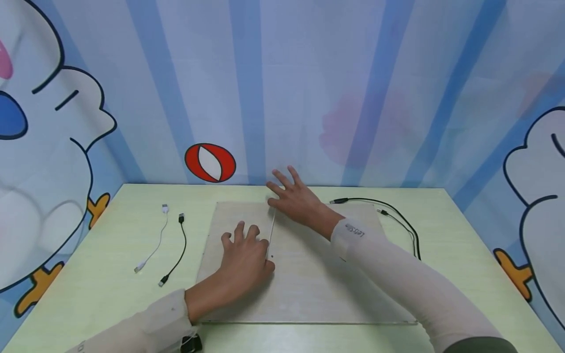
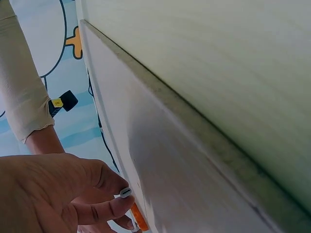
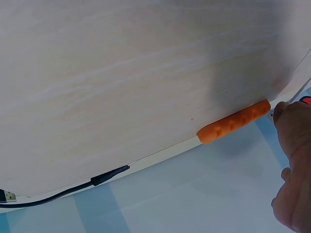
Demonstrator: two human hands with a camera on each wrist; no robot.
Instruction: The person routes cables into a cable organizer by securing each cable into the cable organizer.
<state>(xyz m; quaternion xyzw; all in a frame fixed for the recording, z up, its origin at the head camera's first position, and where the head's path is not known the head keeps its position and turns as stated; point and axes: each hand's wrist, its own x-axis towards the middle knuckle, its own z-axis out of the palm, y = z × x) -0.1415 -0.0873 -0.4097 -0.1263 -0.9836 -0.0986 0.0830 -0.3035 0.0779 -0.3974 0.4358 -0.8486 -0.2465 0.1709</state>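
Note:
A white cable (image 1: 270, 235) stretches over a flat pale board (image 1: 309, 294) between the two hands. My left hand (image 1: 247, 255) is low over the board's left half and pinches a small white plug (image 2: 125, 192) between thumb and finger. At the board's far edge my right hand (image 1: 300, 201) has its other fingers spread. The right wrist view shows its thumb (image 3: 280, 112) holding the cable's other end, with a bit of metal showing beside it. Close by, an orange ridged handle (image 3: 233, 121) lies along that edge, hidden behind the right hand in the head view.
Left of the board lie a short white USB cable (image 1: 154, 250) and a short black USB cable (image 1: 183, 247). Toward the right back, a thick black cable (image 1: 393, 208) and a thinner dark cable (image 1: 399, 223) curve beside the board. A printed backdrop (image 1: 291, 88) rises behind the table.

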